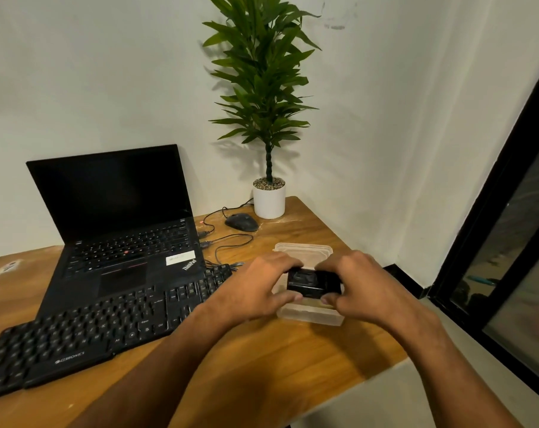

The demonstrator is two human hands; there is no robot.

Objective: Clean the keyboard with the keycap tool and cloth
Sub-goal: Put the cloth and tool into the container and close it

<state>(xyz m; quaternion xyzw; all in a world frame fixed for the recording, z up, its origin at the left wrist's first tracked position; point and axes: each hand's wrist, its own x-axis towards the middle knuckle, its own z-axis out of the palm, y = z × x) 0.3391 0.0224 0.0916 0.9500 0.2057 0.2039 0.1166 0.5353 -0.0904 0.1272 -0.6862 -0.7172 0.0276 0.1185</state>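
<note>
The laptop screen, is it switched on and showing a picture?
No, the laptop screen is fully black while the lid stands open behind the keyboard.

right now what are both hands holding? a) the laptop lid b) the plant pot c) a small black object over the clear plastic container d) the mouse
c: the left hand and right hand grip a small black object over the clear plastic container.

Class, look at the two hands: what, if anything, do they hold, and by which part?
Both the left hand and right hand grip a small black box-like object by its opposite ends, above the clear plastic container.
</note>
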